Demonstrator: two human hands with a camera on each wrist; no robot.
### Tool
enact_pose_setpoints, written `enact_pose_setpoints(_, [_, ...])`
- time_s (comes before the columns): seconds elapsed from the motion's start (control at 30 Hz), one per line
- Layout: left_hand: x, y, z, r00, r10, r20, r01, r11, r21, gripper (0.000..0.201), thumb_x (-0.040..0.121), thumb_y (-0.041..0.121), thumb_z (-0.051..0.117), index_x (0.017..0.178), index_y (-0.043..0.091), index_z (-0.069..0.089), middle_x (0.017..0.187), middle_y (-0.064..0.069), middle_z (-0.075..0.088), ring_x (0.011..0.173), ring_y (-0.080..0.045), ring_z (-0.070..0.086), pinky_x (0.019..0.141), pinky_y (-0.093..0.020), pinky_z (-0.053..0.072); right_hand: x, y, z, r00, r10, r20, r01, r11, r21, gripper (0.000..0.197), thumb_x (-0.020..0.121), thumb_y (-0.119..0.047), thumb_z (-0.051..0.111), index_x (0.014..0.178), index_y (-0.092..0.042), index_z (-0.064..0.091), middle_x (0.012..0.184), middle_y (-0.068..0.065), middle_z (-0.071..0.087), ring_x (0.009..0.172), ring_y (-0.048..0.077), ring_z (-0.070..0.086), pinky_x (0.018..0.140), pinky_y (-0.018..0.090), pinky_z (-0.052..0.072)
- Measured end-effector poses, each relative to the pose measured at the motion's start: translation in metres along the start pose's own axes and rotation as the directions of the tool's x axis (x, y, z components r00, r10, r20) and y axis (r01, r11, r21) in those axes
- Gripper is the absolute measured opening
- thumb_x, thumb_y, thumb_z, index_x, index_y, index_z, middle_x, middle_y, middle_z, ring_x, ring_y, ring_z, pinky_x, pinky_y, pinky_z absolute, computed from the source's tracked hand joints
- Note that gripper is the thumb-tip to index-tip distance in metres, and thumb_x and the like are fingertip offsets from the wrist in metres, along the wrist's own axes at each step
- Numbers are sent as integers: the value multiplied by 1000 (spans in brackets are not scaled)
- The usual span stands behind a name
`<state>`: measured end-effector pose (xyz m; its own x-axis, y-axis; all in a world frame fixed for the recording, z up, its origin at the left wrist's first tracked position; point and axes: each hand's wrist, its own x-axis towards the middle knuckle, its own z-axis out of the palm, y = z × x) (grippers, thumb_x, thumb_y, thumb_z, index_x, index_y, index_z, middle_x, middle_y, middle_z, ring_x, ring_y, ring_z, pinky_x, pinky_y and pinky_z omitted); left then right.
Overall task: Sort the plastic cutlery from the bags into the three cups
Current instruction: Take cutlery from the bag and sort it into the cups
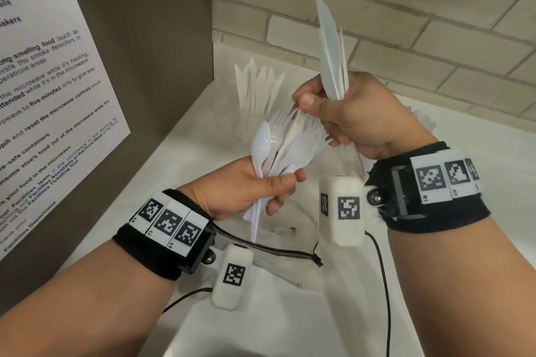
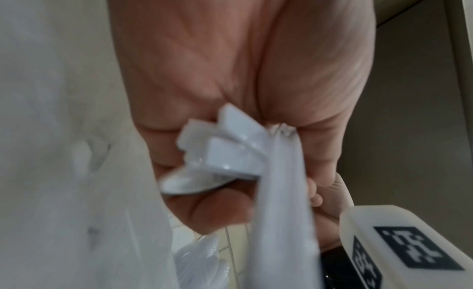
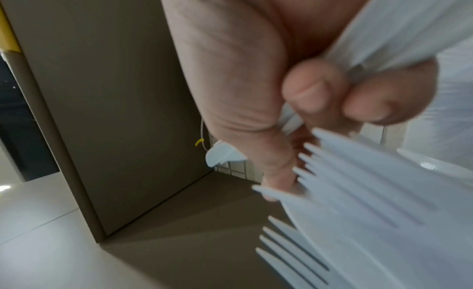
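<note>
My left hand [image 1: 275, 191] grips a mixed bundle of white plastic spoons and forks [image 1: 285, 148] by the handles; the handle ends [image 2: 230, 152] poke out below the palm. My right hand [image 1: 310, 109] holds several white knives [image 1: 330, 61] upright in its fist. Its thumb and forefinger pinch a thin white piece at the top of the bundle. Fork tines [image 3: 332, 182] lie just under the right thumb [image 3: 312, 95]. Behind the hands a clear cup [image 1: 255, 122] holds several knives, blades up. A second cup [image 1: 425, 122] is mostly hidden behind the right hand.
A white bag [image 1: 278, 284] lies on the pale counter [image 1: 449, 153] under my hands. A brown cabinet side with a printed notice [image 1: 52, 95] stands on the left. A tiled wall [image 1: 406, 9] closes the back. Black cables hang from the wrist cameras.
</note>
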<state>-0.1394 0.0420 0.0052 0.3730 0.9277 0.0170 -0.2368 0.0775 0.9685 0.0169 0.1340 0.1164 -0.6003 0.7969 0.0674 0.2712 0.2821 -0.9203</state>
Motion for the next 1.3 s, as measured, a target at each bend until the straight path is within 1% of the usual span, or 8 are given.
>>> enact_pose_setpoints(0.2, [0,3,-2,997,22,73,-14,994,-104,37,77,44,74,102,18,67,68,1,50,52,-13,47,52,-25,45,3,14,-3,996,44,73,-57,981,185,26,87,-25,65,105,-7,67,89,16,67,32,9,33,37,21,33])
enact_pose_setpoints(0.37, [-2,2,-3,995,5,104,8,992,-127,35,78,42,73,102,17,66,68,0,49,53,-12,45,51,-24,41,4,24,0,990,91,104,-114,963,244,51,85,-26,66,110,17,54,88,27,57,30,12,32,36,22,34])
enact_pose_setpoints(0.47, [-1,1,-5,994,-7,105,24,988,-155,35,77,42,74,102,19,67,69,0,49,52,-11,45,51,-22,41,6,26,5,998,49,-43,-31,934,355,38,90,-19,63,109,13,54,81,20,60,32,13,33,38,21,33])
enact_pose_setpoints(0.67, [-1,2,-4,991,5,137,18,986,-163,33,79,42,73,102,19,67,69,0,49,52,-10,45,50,-22,40,-2,23,18,994,34,108,-70,935,347,23,93,-25,53,91,-4,63,54,-1,63,33,10,39,39,24,28])
enact_pose_setpoints(0.77, [-1,-1,-4,993,-1,115,19,988,-152,38,80,41,71,107,15,65,69,-1,47,53,-11,45,52,-23,41,5,21,20,990,74,-120,-11,889,457,19,98,-21,52,90,-6,59,74,8,73,41,17,39,39,23,29])
enact_pose_setpoints(0.9, [-3,-3,-4,992,-26,120,39,994,-105,39,82,41,68,111,15,64,70,-1,47,54,-12,42,53,-23,38,15,12,5,827,93,-554,288,777,560,18,100,-19,50,88,-7,57,67,9,68,37,15,38,42,26,34])
enact_pose_setpoints(1.07, [-1,-1,-3,992,-31,121,47,990,-134,36,80,41,71,106,17,67,70,0,48,54,-11,41,53,-21,39,15,4,-5,853,75,-516,239,824,514,19,99,-19,51,84,-10,58,72,11,71,43,17,41,45,25,34])
enact_pose_setpoints(1.3, [-2,-1,-11,996,-9,93,27,981,-191,35,81,38,71,107,16,65,68,0,47,52,-10,41,52,-21,38,8,14,-7,786,55,-616,226,902,369,12,102,-27,44,96,-18,49,59,1,51,51,24,62,50,30,46])
